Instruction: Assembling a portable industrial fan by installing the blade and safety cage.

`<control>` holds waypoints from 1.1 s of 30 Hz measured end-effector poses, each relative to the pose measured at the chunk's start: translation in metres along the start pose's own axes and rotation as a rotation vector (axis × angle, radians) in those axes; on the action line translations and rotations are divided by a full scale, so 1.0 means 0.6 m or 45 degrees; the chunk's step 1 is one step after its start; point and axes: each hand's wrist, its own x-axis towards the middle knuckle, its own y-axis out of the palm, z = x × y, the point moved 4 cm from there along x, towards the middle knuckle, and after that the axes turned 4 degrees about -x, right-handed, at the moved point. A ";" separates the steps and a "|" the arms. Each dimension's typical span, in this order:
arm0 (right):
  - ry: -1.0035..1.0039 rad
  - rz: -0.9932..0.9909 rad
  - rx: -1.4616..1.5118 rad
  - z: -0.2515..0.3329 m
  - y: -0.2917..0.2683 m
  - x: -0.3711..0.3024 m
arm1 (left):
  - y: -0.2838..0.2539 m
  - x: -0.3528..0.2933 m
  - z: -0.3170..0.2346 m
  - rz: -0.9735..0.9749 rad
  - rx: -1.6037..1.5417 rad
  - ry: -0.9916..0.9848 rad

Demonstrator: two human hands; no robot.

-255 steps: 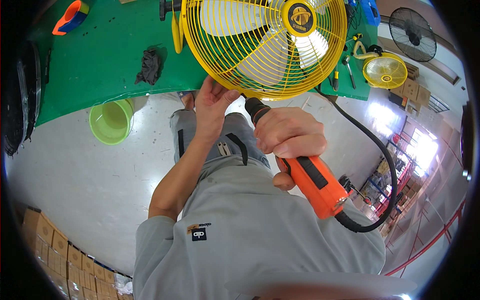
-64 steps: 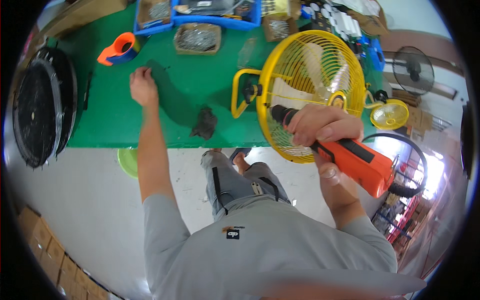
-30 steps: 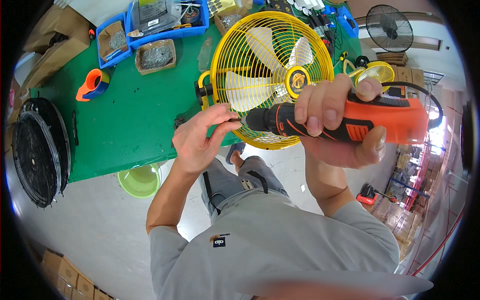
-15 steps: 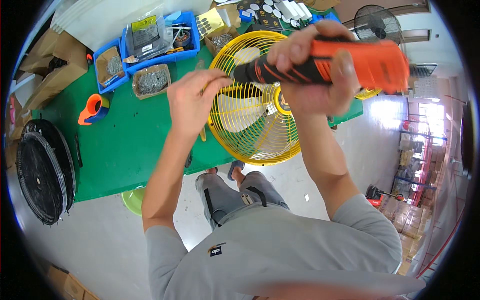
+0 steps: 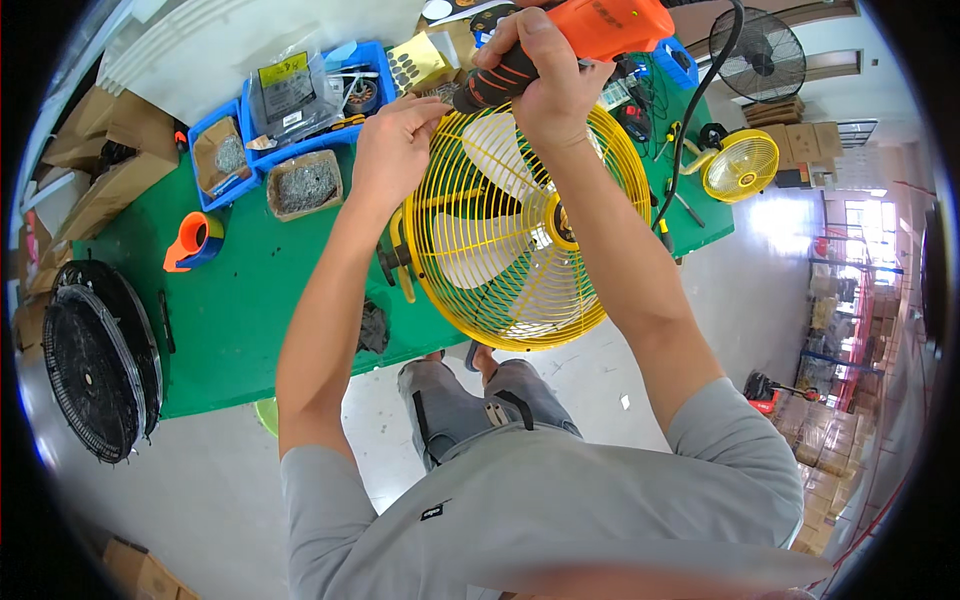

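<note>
My right hand (image 5: pixel 553 95) grips an orange-and-black corded power screwdriver (image 5: pixel 500 75), its nose pointing left and down at the far left part of a fan's rim. Beneath it lies the fan (image 5: pixel 485 250), with a yellow wire cage and pale blades, at the table's near edge. My left hand (image 5: pixel 392 150) is at the rim beside the tool's tip, thumb and fingers pinched together. Whatever sits between those fingertips is too small to make out. A dark knob and yellow bracket (image 5: pixel 400 258) stick out from the fan's left side.
Left of the fan on the green table (image 5: pixel 240 330) are a box of small screws (image 5: pixel 305 187), blue bins (image 5: pixel 340 122), an orange-and-blue tape dispenser (image 5: pixel 195 240) and black fan cages (image 5: pixel 95 370). A black cable (image 5: pixel 690 130) hangs at right, near a smaller yellow fan (image 5: pixel 740 165).
The screwdriver and my right hand have moved away from me and left, to the far rim. My left hand has shifted slightly farther along the rim. The fan sits slightly lower in view.
</note>
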 end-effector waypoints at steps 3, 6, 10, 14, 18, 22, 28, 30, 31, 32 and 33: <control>0.058 0.008 -0.026 -0.009 -0.003 -0.002 | 0.004 0.001 0.001 0.015 -0.023 -0.014; 0.087 0.015 -0.043 -0.012 -0.003 0.001 | 0.007 0.000 -0.006 0.071 -0.065 -0.165; 0.093 0.038 -0.081 -0.012 0.013 0.006 | 0.017 -0.017 0.044 0.163 -0.344 -0.584; 0.084 0.057 -0.065 -0.019 0.008 0.009 | 0.036 -0.038 0.054 0.127 -0.769 -0.689; 0.084 0.097 -0.100 -0.028 0.005 0.005 | 0.043 -0.047 0.072 0.097 -0.801 -0.641; 0.146 0.046 0.028 -0.029 0.011 0.006 | 0.044 -0.045 0.072 0.089 -0.698 -0.627; 0.345 0.607 -0.275 -0.052 0.010 0.006 | 0.028 -0.051 0.073 0.161 -0.546 -0.528; 0.423 0.654 -0.225 -0.036 0.015 0.015 | 0.021 -0.061 0.079 0.094 -0.461 -0.389; 0.376 0.627 -0.200 -0.023 0.010 0.018 | 0.003 -0.070 0.072 0.041 -0.440 -0.450; 0.331 0.600 -0.174 -0.010 0.008 0.016 | -0.023 -0.083 0.060 -0.017 -0.417 -0.512; 0.293 0.608 -0.087 -0.005 0.007 0.017 | -0.061 -0.116 0.088 -0.239 -0.260 -0.439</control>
